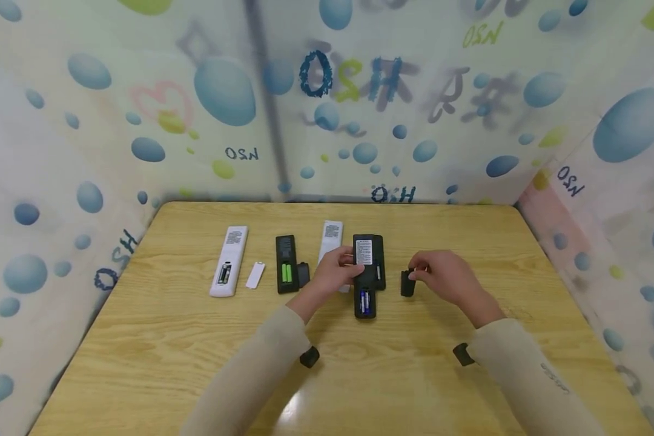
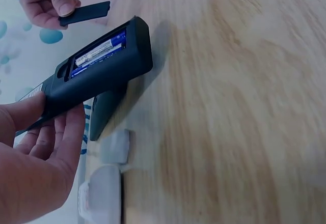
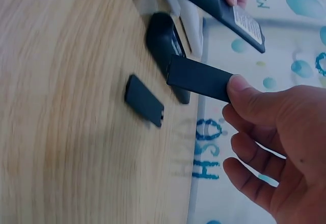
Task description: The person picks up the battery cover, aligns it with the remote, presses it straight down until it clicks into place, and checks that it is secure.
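My left hand [image 1: 335, 270] grips a black remote control [image 2: 76, 89], held with its back facing up and tilted over the table. Two blue-and-white batteries [image 2: 99, 53] lie in its uncovered battery compartment. To the right, my right hand [image 1: 447, 275] pinches one end of a black battery cover [image 3: 198, 78] between thumb and fingers, apart from the remote. Under the held remote, another black remote control [image 3: 165, 40] rests on the table. A second black battery cover [image 3: 145, 102] lies on the wood near it, below the held one in the right wrist view.
Left on the table [image 1: 158, 339] are a white remote [image 1: 230, 260] with batteries showing, a white cover [image 1: 255, 275], a black remote [image 1: 286, 248] with green batteries and a dark cover [image 1: 303, 274]. Another white remote [image 1: 331, 233] lies partly behind my left hand. Patterned sheets [image 1: 327, 151] surround the table.
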Action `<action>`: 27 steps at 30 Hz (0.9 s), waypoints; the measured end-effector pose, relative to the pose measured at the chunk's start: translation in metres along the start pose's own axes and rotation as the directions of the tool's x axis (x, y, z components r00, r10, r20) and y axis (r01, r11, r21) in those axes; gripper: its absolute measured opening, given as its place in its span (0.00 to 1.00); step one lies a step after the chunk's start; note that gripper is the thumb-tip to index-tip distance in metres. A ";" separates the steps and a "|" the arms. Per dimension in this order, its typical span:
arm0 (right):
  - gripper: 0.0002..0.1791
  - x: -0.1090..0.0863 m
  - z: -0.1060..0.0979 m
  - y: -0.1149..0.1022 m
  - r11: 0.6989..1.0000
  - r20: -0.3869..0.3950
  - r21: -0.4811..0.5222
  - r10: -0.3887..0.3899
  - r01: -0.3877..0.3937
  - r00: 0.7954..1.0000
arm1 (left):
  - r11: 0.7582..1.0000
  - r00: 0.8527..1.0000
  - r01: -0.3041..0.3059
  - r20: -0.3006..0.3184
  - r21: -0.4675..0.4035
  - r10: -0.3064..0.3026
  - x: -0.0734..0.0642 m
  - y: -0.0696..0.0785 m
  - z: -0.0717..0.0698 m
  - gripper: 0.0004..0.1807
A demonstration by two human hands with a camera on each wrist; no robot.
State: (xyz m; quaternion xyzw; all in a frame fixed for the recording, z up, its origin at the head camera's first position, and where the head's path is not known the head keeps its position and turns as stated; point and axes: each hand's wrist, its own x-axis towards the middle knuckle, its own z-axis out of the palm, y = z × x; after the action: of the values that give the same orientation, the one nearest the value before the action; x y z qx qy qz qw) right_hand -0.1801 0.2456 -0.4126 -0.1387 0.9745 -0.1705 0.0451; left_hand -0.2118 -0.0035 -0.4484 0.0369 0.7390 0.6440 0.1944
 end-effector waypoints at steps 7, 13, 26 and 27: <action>0.10 0.008 0.010 -0.017 1.000 0.002 -0.003 -0.031 0.031 1.000 | 0.999 0.999 -0.027 -0.041 0.037 0.028 0.003 -0.008 -0.007 0.23; 0.09 0.011 0.013 -0.029 0.998 0.001 0.021 -0.054 0.054 0.999 | 0.998 0.998 -0.033 -0.051 0.050 0.036 0.003 -0.008 -0.009 0.23; 0.09 0.019 0.021 -0.069 0.994 0.042 0.012 -0.109 0.108 0.993 | 0.996 0.998 -0.039 -0.036 0.081 0.042 0.001 -0.010 -0.014 0.23; 0.09 0.020 0.022 -0.071 0.994 0.043 0.010 -0.113 0.112 0.993 | 0.996 0.999 -0.041 -0.032 0.079 0.044 0.001 -0.010 -0.015 0.23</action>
State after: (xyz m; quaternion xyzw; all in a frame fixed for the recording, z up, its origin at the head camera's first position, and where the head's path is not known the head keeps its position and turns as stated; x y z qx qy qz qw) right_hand -0.1778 0.1685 -0.4096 -0.1969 0.9633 -0.1734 0.0572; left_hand -0.2155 -0.0188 -0.4572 0.0493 0.7660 0.6190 0.1664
